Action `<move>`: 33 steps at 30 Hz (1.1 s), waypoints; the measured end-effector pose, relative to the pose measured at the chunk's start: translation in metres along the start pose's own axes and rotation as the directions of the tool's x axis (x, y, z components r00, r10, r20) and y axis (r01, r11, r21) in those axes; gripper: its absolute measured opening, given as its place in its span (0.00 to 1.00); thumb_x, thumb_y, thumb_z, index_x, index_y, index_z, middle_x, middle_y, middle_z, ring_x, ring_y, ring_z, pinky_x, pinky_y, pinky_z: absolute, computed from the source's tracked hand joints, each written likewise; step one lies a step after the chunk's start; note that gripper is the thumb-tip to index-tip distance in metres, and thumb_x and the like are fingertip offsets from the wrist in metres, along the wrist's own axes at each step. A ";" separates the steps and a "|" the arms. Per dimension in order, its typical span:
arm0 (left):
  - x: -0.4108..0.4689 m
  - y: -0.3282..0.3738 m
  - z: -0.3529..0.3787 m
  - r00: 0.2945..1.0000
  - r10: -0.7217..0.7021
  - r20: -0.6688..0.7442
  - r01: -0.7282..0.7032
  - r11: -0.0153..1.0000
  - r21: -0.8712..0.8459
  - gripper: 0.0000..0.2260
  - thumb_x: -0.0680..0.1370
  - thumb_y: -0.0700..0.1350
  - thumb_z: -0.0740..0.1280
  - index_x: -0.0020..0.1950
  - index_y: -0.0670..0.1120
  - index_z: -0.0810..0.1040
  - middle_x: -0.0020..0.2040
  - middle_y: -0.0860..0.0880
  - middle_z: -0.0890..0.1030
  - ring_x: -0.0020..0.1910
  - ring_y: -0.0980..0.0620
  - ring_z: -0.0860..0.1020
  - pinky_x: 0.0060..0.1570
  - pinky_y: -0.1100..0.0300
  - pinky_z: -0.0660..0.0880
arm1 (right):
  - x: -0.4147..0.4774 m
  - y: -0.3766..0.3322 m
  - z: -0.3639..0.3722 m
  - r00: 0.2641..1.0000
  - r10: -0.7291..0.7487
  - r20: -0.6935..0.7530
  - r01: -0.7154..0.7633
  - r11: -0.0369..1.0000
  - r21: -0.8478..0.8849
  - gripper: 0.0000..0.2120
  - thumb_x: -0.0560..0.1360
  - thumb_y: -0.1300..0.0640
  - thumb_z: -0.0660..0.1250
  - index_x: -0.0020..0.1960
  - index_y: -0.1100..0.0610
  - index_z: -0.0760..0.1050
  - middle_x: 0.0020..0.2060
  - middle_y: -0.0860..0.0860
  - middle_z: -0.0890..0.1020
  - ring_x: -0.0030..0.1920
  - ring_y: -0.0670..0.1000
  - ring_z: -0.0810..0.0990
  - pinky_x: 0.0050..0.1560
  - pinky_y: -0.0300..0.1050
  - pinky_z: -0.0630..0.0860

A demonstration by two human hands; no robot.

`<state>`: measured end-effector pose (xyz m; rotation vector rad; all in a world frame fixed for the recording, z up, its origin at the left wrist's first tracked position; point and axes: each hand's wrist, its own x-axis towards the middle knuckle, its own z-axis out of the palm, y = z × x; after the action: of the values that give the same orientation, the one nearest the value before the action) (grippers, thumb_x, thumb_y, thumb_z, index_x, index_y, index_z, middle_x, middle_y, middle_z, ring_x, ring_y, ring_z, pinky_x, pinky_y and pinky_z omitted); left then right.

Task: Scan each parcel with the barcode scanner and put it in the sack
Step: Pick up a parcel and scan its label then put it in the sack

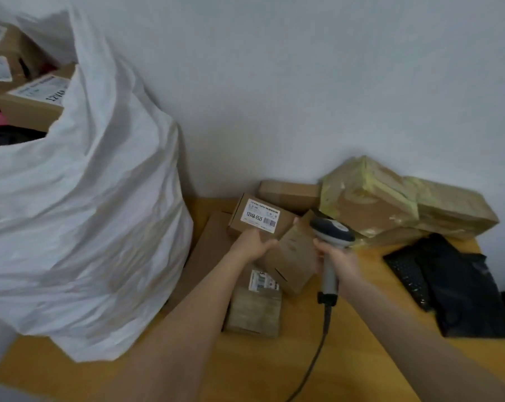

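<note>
The small brown cardboard parcel (258,217), gripped by the left hand (252,245) on the pile (293,258), is seemingly being scanned with the grey handheld scanner (331,230) clasped by the right hand (338,261); the white sack (86,198) is judged next.

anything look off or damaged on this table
Two things. The yellow-taped parcels at the back look crumpled and dented, their tape wrinkled. On the right, a black plastic bag lies across part of a keyboard, covering some keys.
</note>
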<state>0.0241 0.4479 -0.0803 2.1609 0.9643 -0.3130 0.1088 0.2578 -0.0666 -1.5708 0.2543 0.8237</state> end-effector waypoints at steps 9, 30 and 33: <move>0.007 -0.010 0.029 0.979 -0.084 0.187 0.126 0.967 -0.223 0.22 0.72 0.54 0.74 0.59 0.42 0.79 0.50 0.48 0.82 0.50 0.52 0.81 0.52 0.56 0.79 | 0.003 0.054 -0.001 0.986 0.153 0.060 -0.157 0.986 0.065 0.19 0.72 0.54 0.75 0.58 0.57 0.74 0.49 0.57 0.80 0.47 0.58 0.80 0.39 0.51 0.80; -0.053 -0.071 -0.012 0.962 -0.191 -0.196 0.166 0.976 -0.138 0.37 0.74 0.59 0.70 0.77 0.46 0.59 0.75 0.42 0.63 0.73 0.43 0.64 0.68 0.49 0.65 | -0.019 0.054 0.012 0.993 0.087 0.078 -0.096 0.988 0.123 0.16 0.71 0.55 0.76 0.55 0.58 0.77 0.47 0.55 0.82 0.47 0.56 0.80 0.47 0.53 0.79; -0.052 -0.076 -0.001 0.961 -0.276 -0.015 0.257 0.911 -0.322 0.40 0.75 0.61 0.68 0.78 0.42 0.56 0.75 0.42 0.63 0.72 0.43 0.65 0.65 0.52 0.67 | -0.018 0.067 0.017 0.996 0.070 0.063 -0.075 0.994 0.080 0.21 0.71 0.55 0.76 0.62 0.57 0.75 0.54 0.55 0.80 0.52 0.56 0.78 0.48 0.51 0.75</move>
<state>-0.0662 0.4546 -0.0946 1.7556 1.2571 -0.2051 0.0501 0.2554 -0.1064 -1.4643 0.2995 0.9052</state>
